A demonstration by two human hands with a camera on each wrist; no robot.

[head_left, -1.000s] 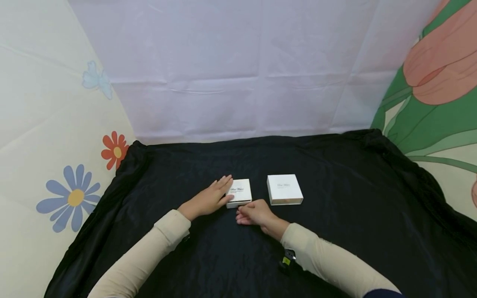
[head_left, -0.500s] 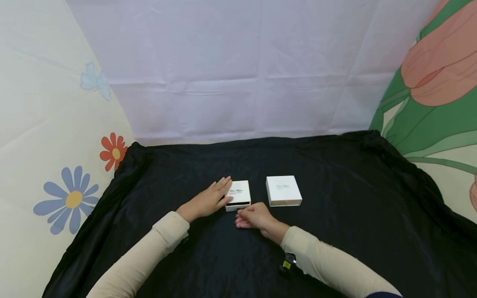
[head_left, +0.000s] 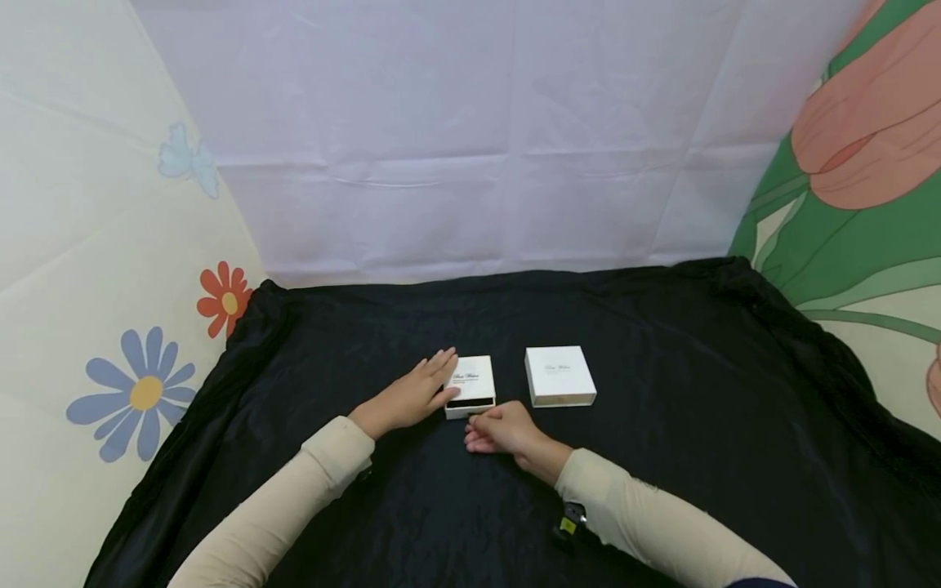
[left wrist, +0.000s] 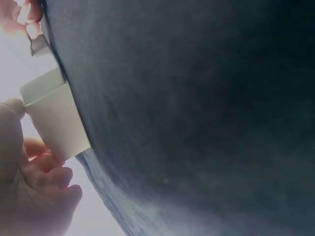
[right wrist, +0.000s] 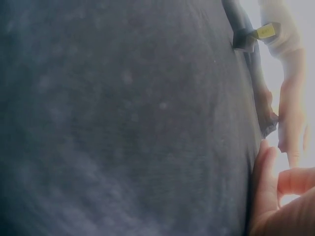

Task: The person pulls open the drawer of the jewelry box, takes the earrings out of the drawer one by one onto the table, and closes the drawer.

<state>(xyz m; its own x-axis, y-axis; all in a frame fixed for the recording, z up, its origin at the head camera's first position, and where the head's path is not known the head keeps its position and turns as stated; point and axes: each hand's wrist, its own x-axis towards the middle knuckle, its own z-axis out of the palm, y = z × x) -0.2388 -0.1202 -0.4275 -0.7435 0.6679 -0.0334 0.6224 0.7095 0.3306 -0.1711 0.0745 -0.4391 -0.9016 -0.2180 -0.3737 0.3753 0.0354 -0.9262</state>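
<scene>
A small white drawer-style gift box with dark script lies on the black cloth. Its drawer is partly out toward the person, with a dark gap behind the front panel. My left hand holds the sleeve from the left, thumb near its front edge. In the left wrist view, the fingers bend against the sleeve's back end. My right hand pinches a small pull tab at the drawer's front. The drawer's inside is too small to make out.
A second white box, slightly larger and with similar script, sits closed to the right. Black cloth covers the table. White fabric hangs behind it, with flower-printed panels on both sides.
The drawer has slid out toward the person, and the dark gap behind its front has widened. My right hand has shifted slightly nearer with it. My left hand keeps its place on the sleeve.
</scene>
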